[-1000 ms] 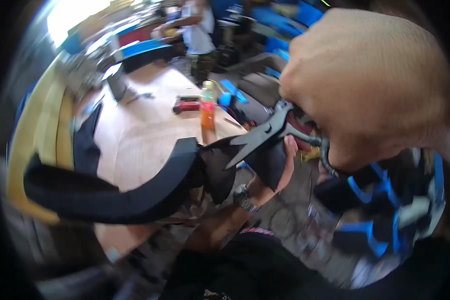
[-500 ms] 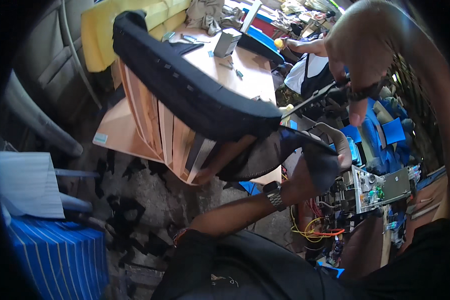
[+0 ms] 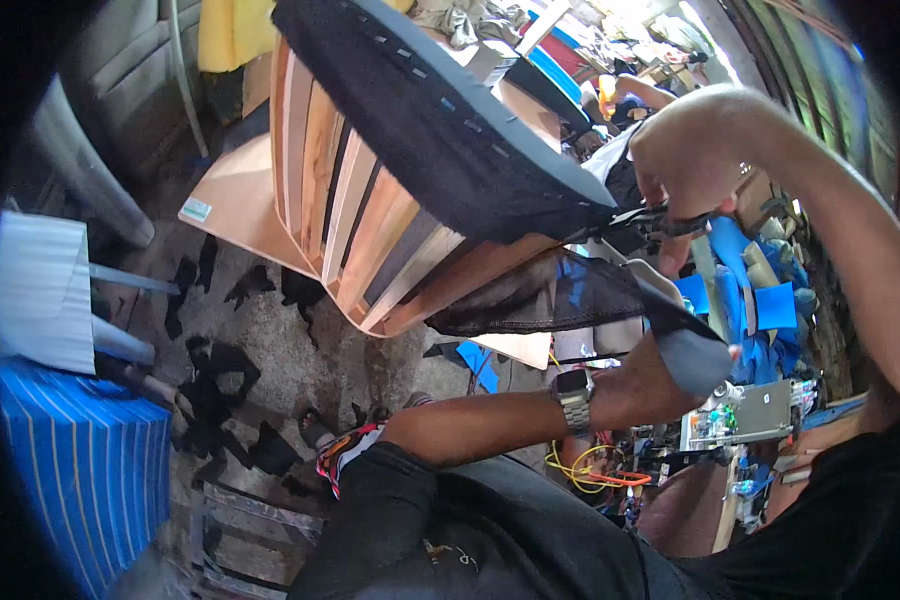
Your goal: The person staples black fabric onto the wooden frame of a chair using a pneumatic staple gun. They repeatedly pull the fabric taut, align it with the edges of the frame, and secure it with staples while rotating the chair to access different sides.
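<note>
The biggest thing in front of me is a curved wooden frame (image 3: 360,240), its pale ribs fanning up from a rounded base on the plywood worktop (image 3: 232,205). Along its top runs a padded black band (image 3: 420,130), long axis slanting from far left down to the right, its tapered end aimed at the person's hands. Near left sits a blue striped bundle (image 3: 85,470); black fabric scraps (image 3: 220,370) litter the floor beside it. A black cloth strip (image 3: 580,300), partly see-through, stretches left to right below the band's tapered end. The left hand (image 3: 667,385) grips its right end, mostly hidden behind the cloth, one fingertip showing at the edge. Above, the right hand (image 3: 692,165) curls round the handles of dark scissors (image 3: 655,218), which point left, blades against the band's tip; I can't tell how wide they stand. A metal-strapped watch (image 3: 575,400) circles the left wrist.
</note>
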Demonstrator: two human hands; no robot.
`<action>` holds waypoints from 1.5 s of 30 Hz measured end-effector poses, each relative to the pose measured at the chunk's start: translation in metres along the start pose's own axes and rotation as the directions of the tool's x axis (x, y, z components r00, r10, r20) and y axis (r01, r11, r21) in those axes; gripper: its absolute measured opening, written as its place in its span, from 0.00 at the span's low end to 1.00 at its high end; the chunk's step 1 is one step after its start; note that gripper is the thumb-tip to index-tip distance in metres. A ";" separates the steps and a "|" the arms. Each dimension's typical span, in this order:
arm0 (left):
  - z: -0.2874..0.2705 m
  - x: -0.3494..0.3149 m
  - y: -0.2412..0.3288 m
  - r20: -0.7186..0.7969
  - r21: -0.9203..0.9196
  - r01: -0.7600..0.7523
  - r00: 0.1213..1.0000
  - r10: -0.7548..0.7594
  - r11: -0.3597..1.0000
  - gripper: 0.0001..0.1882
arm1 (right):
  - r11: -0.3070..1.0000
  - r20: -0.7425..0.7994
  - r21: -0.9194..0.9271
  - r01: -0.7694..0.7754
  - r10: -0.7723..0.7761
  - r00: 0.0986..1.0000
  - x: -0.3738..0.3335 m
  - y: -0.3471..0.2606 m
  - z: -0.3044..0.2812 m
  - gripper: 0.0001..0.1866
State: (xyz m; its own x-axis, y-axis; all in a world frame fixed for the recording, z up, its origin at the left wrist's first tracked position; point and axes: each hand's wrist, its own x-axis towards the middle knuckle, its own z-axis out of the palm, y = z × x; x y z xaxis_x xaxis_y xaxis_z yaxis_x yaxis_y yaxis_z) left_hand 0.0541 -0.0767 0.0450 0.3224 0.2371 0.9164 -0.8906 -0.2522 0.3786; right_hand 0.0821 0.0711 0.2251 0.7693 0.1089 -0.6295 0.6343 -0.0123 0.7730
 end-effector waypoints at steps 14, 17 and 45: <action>0.035 -0.020 0.008 0.626 -0.204 0.332 0.768 -0.138 0.921 0.14 | 0.858 -0.004 0.111 0.502 -0.505 0.863 0.204 -0.055 0.054 0.30; 0.037 -0.029 0.003 0.627 -0.234 0.430 0.752 -0.203 0.872 0.15 | 0.864 -0.105 0.083 0.497 -0.489 0.866 0.252 -0.067 0.069 0.30; 0.012 -0.236 -0.154 -0.773 -0.391 0.625 0.176 -0.610 0.675 0.18 | 0.878 0.092 -0.030 0.478 -0.474 0.876 0.220 -0.077 0.036 0.28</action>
State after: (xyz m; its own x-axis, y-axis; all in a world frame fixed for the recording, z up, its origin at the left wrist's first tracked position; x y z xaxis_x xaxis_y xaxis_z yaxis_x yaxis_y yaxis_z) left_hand 0.1194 -0.1052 -0.2282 0.3517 0.9205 -0.1702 -0.5254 0.3446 0.7779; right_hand 0.2058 0.0599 0.0242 0.3805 0.0097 -0.9247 0.9222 0.0712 0.3802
